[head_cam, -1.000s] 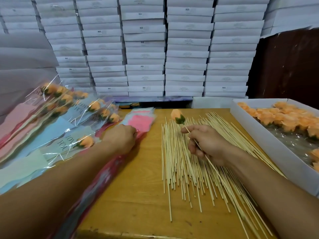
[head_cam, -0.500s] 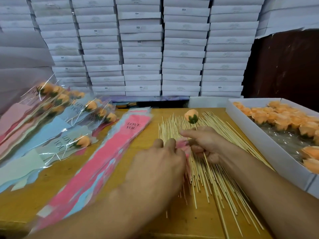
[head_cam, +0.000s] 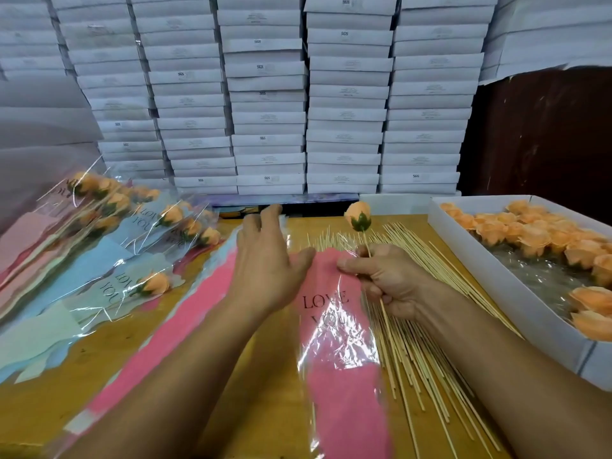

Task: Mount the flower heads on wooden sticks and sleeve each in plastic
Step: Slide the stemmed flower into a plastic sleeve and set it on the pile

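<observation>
A second ago our left hand [head_cam: 265, 260] was at the sleeve stack [head_cam: 159, 329]; now it has brought one pink "LOVE YOU" sleeve [head_cam: 334, 326] over the sticks [head_cam: 427, 346], thumb at its mouth, fingers spread. Our right hand [head_cam: 387, 283] grips the stick with the orange rose head [head_cam: 357, 216], raised above the bench [head_cam: 265, 385]. We judge that the sleeving comes next.

Yellow-brown wooden tabletop [head_cam: 265, 376]. Loose spread of thin pale wooden sticks [head_cam: 414, 342] lay beneath and behind the gripping right hand [head_cam: 390, 286]. Pink plastic sleeve printed "LOVE YOU" [head_cam: 334, 326] lay just left of that grip. Stack of pink sleeves [head_cam: 172, 329] farther left, heap of sleeved orange flowers [head_cam: 109, 233] beyond; white cardboard tray [head_cam: 516, 309] right.
</observation>
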